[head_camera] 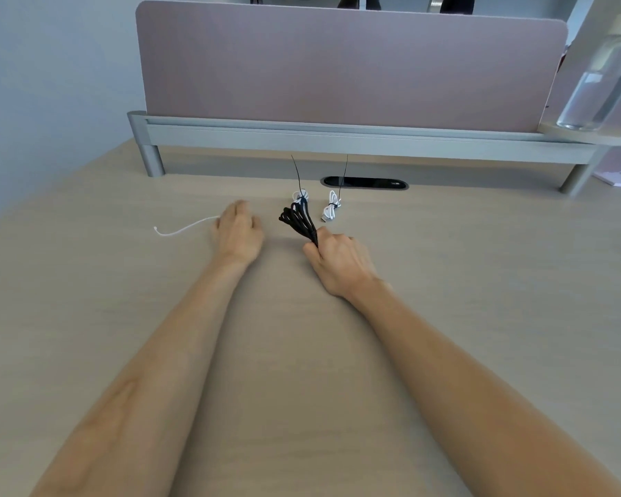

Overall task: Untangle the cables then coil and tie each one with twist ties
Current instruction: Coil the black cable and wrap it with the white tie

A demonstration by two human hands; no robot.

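right hand (pixel 341 261) grips black coil (pixel 296 218) | left hand (pixel 237 233) touches white cable (pixel 183 229)

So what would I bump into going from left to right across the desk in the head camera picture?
First the loose white cable → left hand → black cable coil → right hand gripping that coil → water bottle.

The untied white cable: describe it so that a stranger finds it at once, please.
From the pink screen, come forward over the desk to the left hand. The cable runs leftward from under it as one loose strand; the other two white cables are bundled and tied.
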